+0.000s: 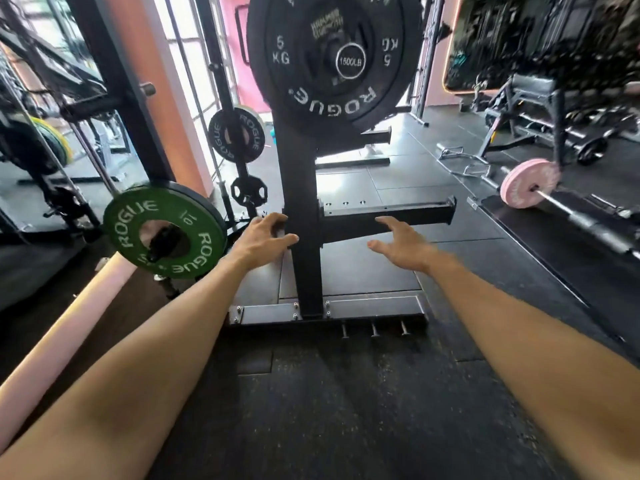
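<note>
Black rubber gym floor underfoot, and both hands are out in front at a black rack. Left hand sits at the left edge of the upright post, fingers spread and loosely curved with the thumb across the post's face, gripping nothing; I can't tell if it touches. Right hand is open with fingers splayed, just below the horizontal arm that juts rightward from the post. Left of the left hand hangs a green plate. Big black plates sit above both hands, and a pink plate lies well beyond the right hand.
</note>
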`<control>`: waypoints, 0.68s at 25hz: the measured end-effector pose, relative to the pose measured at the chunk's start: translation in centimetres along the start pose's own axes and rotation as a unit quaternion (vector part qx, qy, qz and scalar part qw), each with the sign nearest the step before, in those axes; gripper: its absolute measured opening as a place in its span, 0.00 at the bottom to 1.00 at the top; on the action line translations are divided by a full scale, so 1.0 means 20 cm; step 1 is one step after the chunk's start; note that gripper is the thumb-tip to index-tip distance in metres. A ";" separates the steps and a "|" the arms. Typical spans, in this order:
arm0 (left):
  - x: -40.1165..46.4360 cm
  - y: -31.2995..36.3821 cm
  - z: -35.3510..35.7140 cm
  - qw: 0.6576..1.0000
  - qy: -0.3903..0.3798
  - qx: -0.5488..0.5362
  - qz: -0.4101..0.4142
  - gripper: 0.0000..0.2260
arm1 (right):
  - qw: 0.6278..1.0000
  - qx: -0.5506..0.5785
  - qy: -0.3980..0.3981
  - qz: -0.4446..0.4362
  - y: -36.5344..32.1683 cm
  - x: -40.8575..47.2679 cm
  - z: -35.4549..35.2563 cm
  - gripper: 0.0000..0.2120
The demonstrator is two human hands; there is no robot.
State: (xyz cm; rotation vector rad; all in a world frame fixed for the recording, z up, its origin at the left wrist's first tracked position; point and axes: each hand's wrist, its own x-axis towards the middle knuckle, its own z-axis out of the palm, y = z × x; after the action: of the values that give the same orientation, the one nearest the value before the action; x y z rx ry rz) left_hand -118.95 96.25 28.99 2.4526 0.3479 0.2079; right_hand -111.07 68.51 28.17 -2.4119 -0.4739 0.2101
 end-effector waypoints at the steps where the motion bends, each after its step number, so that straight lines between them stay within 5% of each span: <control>1: 0.06 0.06 -0.04 1.000 0.013 0.000 0.012 0.25 | 1.000 -0.002 0.008 -0.009 -0.03 0.04 -0.06 0.31; 17: 0.91 0.83 -0.62 0.974 0.197 0.028 0.110 0.23 | 0.976 -0.009 0.157 -0.152 -0.49 0.78 -1.09 0.31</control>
State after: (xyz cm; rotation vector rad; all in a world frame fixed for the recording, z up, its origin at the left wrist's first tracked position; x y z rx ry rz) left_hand -101.18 96.28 50.15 2.4949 0.2489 0.7960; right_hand -93.52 68.89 50.64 -2.2959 -0.6865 -0.3049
